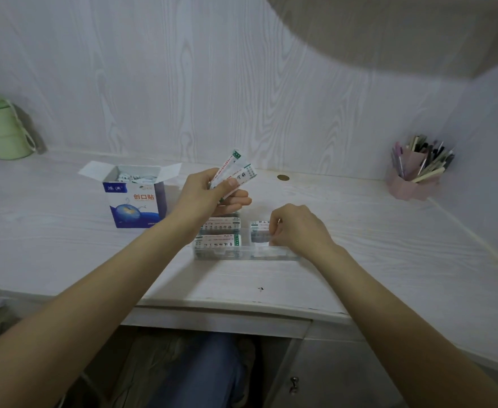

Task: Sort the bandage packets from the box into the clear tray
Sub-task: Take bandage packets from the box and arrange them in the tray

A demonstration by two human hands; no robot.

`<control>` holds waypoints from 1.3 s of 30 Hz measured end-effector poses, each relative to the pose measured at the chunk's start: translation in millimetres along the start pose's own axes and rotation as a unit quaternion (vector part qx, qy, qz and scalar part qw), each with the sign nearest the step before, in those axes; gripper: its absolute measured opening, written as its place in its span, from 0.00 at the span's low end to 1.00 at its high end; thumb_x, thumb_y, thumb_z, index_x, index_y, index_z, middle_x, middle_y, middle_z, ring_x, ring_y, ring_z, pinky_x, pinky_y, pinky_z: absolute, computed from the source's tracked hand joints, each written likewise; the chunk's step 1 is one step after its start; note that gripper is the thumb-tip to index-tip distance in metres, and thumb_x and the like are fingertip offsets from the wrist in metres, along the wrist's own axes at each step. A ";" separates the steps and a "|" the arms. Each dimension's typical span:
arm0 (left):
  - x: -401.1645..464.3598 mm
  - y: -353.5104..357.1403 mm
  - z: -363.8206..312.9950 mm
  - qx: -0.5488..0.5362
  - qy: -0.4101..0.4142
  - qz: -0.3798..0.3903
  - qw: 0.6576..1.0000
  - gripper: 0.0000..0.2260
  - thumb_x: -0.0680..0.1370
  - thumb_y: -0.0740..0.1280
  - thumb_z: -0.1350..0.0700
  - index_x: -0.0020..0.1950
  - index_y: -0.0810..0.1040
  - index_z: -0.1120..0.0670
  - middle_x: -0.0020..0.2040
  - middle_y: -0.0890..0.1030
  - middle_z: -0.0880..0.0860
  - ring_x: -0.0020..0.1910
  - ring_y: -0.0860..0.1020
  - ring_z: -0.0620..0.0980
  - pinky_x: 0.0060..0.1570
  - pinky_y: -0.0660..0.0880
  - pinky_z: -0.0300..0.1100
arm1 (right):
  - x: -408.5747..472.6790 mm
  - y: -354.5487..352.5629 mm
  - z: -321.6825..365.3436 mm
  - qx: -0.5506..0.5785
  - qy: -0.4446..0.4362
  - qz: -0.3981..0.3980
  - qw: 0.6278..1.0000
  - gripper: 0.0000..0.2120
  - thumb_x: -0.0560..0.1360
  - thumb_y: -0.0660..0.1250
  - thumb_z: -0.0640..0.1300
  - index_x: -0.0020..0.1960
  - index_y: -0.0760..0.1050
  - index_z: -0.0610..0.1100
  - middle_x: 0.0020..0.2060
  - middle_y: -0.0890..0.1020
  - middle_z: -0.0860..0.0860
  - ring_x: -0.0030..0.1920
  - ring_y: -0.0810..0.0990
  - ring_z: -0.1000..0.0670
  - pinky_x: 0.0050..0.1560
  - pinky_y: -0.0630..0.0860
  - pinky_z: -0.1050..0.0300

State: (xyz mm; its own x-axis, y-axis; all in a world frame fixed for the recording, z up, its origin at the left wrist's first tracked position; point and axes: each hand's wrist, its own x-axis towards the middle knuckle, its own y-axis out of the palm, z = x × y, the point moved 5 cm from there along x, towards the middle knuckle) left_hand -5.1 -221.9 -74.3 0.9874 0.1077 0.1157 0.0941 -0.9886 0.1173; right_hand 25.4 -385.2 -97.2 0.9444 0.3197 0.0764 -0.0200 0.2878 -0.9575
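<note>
Nearest us, our right hand (296,228) curls into the clear tray (259,254), grip unclear, while our left hand (212,191) pinches fanned bandage packets (233,175) at the tray's 11 o'clock; a loose pinch risks spilling them beside the box (134,198).

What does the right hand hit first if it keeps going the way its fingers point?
The right hand has its fingers curled down and left into the clear plastic tray. Going on, it would probably first meet the white green-edged bandage packets in the tray's right compartment; depth is unclear, so contact may already exist.

Two bare forearms, no sleeves — left hand (205,191), right hand (296,228) — blue jeans (203,375).
</note>
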 end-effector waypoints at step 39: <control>46.2 -8.2 -0.8 0.022 -0.058 -0.014 0.998 0.13 0.83 0.55 0.60 0.65 0.68 0.64 0.38 0.82 0.60 0.33 0.84 0.51 0.34 0.81 0.38 | 68.0 -0.7 -35.8 0.177 0.102 -0.091 0.975 0.04 0.71 0.71 0.36 0.38 0.82 0.43 0.37 0.82 0.47 0.36 0.80 0.51 0.41 0.76 0.56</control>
State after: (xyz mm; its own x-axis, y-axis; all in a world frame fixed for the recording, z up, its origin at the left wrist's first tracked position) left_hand 39.7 -208.8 -69.2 0.9922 0.1243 -0.0028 0.1242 -0.9894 0.0750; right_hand 101.4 -396.0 -101.2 0.9878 0.0585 0.1442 0.0757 0.6286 -0.7740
